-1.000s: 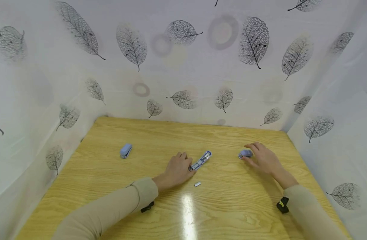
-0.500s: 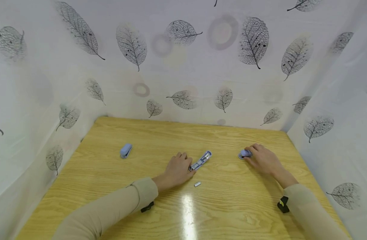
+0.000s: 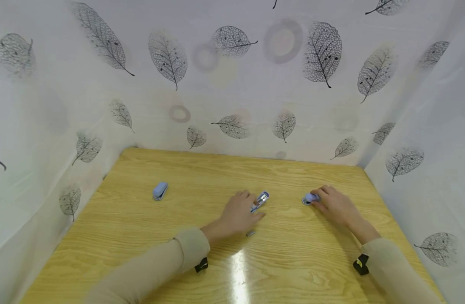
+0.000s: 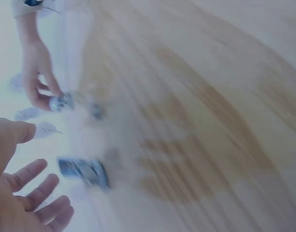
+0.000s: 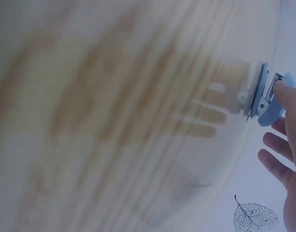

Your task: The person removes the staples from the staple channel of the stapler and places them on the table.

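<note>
In the head view, my right hand (image 3: 336, 207) pinches a small light-blue stapler (image 3: 311, 197) between thumb and fingers at the right of the table. The right wrist view shows the thumb against the side of this stapler (image 5: 271, 115), its jaws apart. Near the middle, my left hand (image 3: 237, 215) hovers by a stapler opened out long (image 3: 262, 197) and partly hides it. Fingers of the left hand (image 4: 29, 186) are spread apart in the left wrist view, holding nothing, beside the blurred opened stapler (image 4: 84, 172). A short grey staple strip (image 3: 250, 233) lies just below that hand.
Another light-blue stapler (image 3: 160, 191) stands at the left of the wooden table (image 3: 202, 169). Pale curtains (image 3: 232, 97) with leaf prints rise behind the table and along both sides.
My left hand has let go of the opened stapler and moved right, its fingers spreading. My right hand has closed its fingers on the right-hand stapler, which has shifted slightly towards me.
</note>
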